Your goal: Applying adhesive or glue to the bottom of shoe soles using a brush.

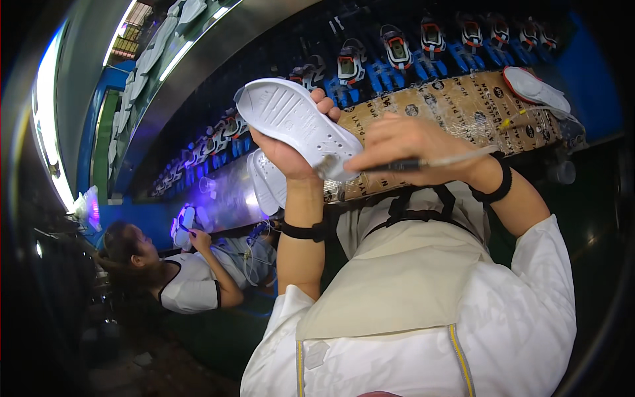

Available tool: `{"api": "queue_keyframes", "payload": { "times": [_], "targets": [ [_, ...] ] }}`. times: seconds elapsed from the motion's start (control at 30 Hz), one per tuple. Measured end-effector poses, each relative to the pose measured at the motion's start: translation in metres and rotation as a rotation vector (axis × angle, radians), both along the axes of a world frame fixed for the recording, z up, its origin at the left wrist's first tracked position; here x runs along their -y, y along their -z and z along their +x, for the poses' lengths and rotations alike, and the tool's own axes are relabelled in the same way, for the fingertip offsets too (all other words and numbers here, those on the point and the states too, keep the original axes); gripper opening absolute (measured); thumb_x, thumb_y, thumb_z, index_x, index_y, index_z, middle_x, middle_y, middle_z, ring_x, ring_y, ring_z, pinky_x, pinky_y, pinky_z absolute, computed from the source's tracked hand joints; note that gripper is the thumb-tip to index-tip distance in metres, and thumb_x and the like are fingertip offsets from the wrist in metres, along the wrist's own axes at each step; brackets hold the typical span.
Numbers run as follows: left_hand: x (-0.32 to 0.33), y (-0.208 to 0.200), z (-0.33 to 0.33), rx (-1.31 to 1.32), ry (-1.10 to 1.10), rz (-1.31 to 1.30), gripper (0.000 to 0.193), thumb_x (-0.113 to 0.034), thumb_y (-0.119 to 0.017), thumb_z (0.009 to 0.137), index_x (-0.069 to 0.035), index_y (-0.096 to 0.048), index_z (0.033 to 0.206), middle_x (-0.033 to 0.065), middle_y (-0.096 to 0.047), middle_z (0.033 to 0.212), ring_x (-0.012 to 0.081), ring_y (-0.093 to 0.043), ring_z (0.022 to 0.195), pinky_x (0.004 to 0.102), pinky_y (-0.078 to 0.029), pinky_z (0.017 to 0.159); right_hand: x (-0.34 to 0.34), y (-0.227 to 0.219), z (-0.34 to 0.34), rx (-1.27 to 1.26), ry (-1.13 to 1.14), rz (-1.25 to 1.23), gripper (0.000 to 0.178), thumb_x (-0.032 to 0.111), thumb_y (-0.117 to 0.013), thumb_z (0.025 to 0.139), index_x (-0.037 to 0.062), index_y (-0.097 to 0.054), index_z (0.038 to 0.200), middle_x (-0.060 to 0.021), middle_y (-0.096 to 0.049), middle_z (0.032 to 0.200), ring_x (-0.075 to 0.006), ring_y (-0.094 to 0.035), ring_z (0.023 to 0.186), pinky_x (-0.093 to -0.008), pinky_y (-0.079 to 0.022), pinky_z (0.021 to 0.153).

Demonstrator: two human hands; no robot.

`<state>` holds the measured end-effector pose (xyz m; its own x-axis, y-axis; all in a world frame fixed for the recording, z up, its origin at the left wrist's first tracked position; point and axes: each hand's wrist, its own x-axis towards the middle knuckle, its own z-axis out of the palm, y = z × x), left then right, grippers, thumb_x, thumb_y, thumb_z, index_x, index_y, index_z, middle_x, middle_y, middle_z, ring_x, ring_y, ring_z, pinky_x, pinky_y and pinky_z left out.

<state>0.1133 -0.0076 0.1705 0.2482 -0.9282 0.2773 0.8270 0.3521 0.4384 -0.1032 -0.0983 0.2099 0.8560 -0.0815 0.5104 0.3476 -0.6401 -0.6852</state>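
Note:
My left hand (289, 157) is wrapped round a white shoe sole (281, 116) from below, its grooved, holed face turned toward me. In my right hand (410, 142) is a brush (395, 165) with a black handle and a pale tube (463, 156) running from its back end. The brush's bristles meet the narrower, holed end of the sole, and my right fingers are closed round the handle. Behind my left wrist, more white soles (266, 188) lie on the bench. A red-edged white sole (537, 91) rests at the far right.
Brown printed cardboard under clear film (456, 109) covers the bench in front of me. Beyond it, several shoe uppers (398, 49) stand on blue holders. At left, a co-worker (192, 284) handles a sole. A clear cup (562, 172) is by the bench's right end.

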Motion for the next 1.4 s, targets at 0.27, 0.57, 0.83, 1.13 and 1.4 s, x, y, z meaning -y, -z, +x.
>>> {"api": "queue_keyframes", "payload": {
  "times": [0.27, 0.57, 0.83, 1.13, 1.4],
  "targets": [
    [0.007, -0.024, 0.007, 0.212, 0.053, 0.097, 0.095, -0.082, -0.028, 0.092, 0.001, -0.057, 0.129, 0.0209, -0.060, 0.109, 0.0306, -0.059, 0.091, 0.0436, -0.051, 0.083, 0.004, -0.017, -0.001, -0.090, 0.022, -0.100, 0.026, 0.018, -0.077, 0.088, 0.0104, -0.076, 0.112, -0.0080, -0.073, 0.102, -0.0250, -0.066, 0.096, -0.0378, -0.045, 0.087],
    [0.028, -0.040, 0.003, 0.557, 0.054, 0.294, 0.082, -0.064, -0.017, 0.106, 0.002, -0.059, 0.130, 0.0222, -0.072, 0.104, 0.0283, -0.074, 0.086, 0.0394, -0.063, 0.077, 0.016, -0.015, 0.001, -0.032, -0.011, -0.399, 0.026, 0.020, -0.076, 0.089, 0.0127, -0.075, 0.113, -0.0038, -0.059, 0.082, -0.0234, -0.057, 0.083, -0.0371, -0.039, 0.080],
    [0.040, -0.034, 0.003, 0.732, 0.104, 0.506, 0.057, -0.050, -0.039, 0.110, -0.003, -0.065, 0.128, 0.0115, -0.074, 0.113, 0.0176, -0.073, 0.097, 0.0301, -0.061, 0.082, 0.020, -0.019, -0.003, -0.071, -0.012, -0.482, 0.028, 0.016, -0.076, 0.086, 0.0131, -0.075, 0.114, -0.0032, -0.063, 0.089, -0.0215, -0.057, 0.088, -0.0366, -0.039, 0.080],
    [0.038, -0.038, 0.000, 0.944, 0.181, 0.649, 0.062, -0.053, -0.037, 0.110, -0.001, -0.068, 0.125, 0.0140, -0.072, 0.109, 0.0165, -0.070, 0.093, 0.0303, -0.057, 0.082, 0.026, -0.020, -0.006, -0.073, -0.051, -0.455, 0.034, 0.015, -0.078, 0.085, 0.0137, -0.074, 0.118, -0.0033, -0.065, 0.094, -0.0241, -0.059, 0.092, -0.0391, -0.042, 0.082],
    [0.023, -0.029, 0.008, 0.847, 0.140, 0.697, 0.056, -0.049, -0.038, 0.111, -0.004, -0.066, 0.129, 0.0101, -0.073, 0.113, 0.0147, -0.069, 0.099, 0.0292, -0.057, 0.086, 0.030, -0.027, -0.014, -0.262, -0.032, -0.378, 0.029, 0.015, -0.078, 0.085, 0.0135, -0.075, 0.114, -0.0041, -0.070, 0.105, -0.0242, -0.063, 0.104, -0.0392, -0.044, 0.092]
  ]
}}
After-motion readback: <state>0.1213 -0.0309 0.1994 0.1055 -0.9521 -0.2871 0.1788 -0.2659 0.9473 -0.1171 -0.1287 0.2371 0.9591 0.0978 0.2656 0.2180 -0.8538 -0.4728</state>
